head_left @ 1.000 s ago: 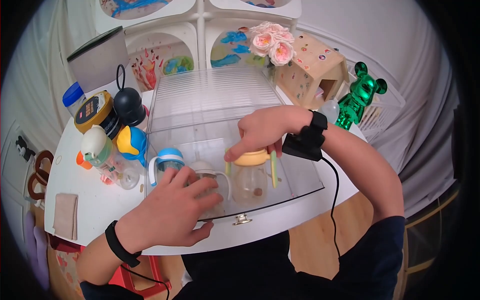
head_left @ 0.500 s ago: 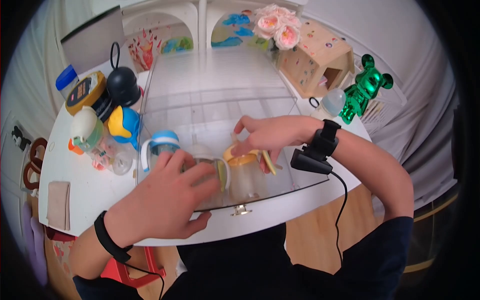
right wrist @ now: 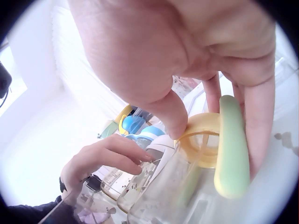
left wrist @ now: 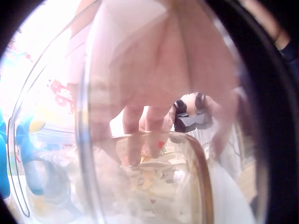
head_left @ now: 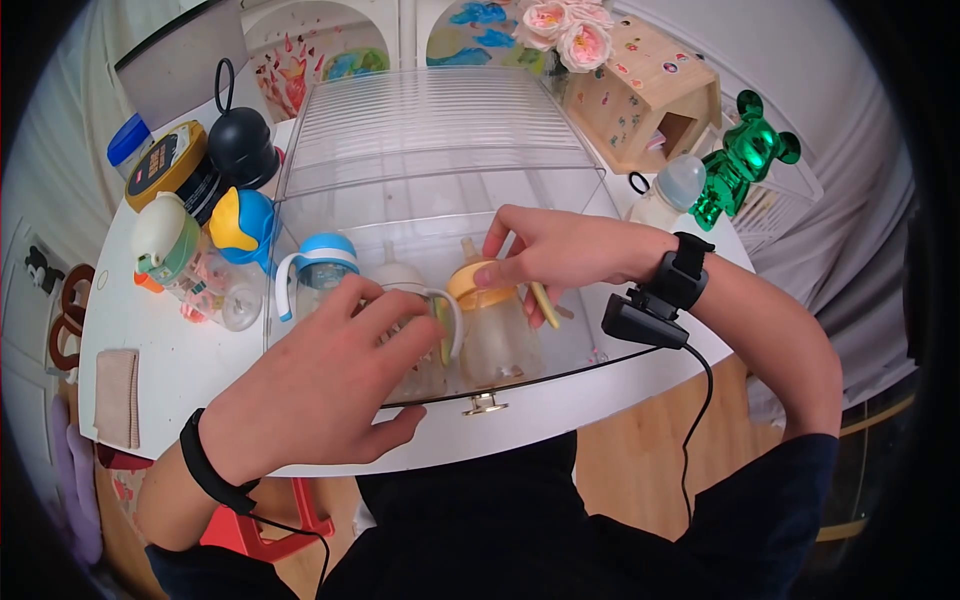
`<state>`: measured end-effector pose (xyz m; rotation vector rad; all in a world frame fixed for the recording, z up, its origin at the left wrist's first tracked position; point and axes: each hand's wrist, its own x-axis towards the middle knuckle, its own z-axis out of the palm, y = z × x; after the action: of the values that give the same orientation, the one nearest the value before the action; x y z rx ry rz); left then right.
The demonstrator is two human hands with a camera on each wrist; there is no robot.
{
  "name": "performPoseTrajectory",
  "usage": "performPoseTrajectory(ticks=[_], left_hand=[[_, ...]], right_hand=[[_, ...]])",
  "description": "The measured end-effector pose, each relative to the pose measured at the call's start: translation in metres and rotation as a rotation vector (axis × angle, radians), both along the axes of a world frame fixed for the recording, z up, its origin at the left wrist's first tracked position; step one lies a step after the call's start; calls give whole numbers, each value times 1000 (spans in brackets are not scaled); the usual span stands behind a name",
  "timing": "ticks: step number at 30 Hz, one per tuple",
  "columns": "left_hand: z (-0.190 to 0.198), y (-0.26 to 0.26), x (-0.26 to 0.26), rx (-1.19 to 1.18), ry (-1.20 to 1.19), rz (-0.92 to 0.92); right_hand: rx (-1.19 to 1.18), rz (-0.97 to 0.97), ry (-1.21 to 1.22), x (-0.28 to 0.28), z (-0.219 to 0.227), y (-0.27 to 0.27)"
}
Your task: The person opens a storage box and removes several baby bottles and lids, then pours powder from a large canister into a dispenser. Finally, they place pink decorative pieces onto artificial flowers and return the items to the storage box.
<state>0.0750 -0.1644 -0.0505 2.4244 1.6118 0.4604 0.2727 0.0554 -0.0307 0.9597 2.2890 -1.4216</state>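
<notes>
In the head view, my right hand (head_left: 575,255) holds a clear straw bottle (head_left: 497,350) with a yellow collar (head_left: 462,285), thumb on the collar. Its green-and-yellow handle (right wrist: 232,149) lies beside my fingers in the right wrist view. My left hand (head_left: 325,375) reaches over the front edge of a clear plastic box (head_left: 600,360), fingers spread above a white-topped bottle (head_left: 455,325) with a handle. Its thumb points outward in front. Left of that stands a blue-lidded bottle (head_left: 325,250) with a white handle, partly behind my left hand. The bottles stand inside the box.
Left of the box are a green-topped bottle (head_left: 185,245), a blue-and-yellow cup (head_left: 242,225), a black round case (head_left: 243,145) and a folded cloth (head_left: 118,398). At right stand a baby bottle (head_left: 675,190), a green bear figure (head_left: 745,160) and a wooden house (head_left: 645,95).
My right hand has shifted right on the yellow-collared bottle, uncovering its straw, and the near handle has tilted. My left hand keeps about the same pose. The head view has shifted slightly.
</notes>
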Motion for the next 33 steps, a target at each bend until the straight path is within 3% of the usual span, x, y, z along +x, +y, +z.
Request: performPoseTrajectory(ticks=[10, 13, 33], left_hand=[[2, -1, 1, -6, -31, 62], [1, -2, 2, -2, -46, 73], [0, -2, 2, 18, 17, 90]], right_hand=[[-70, -126, 38, 11, -3, 6], [-59, -30, 15, 11, 3, 1], [-273, -143, 66, 18, -8, 18]])
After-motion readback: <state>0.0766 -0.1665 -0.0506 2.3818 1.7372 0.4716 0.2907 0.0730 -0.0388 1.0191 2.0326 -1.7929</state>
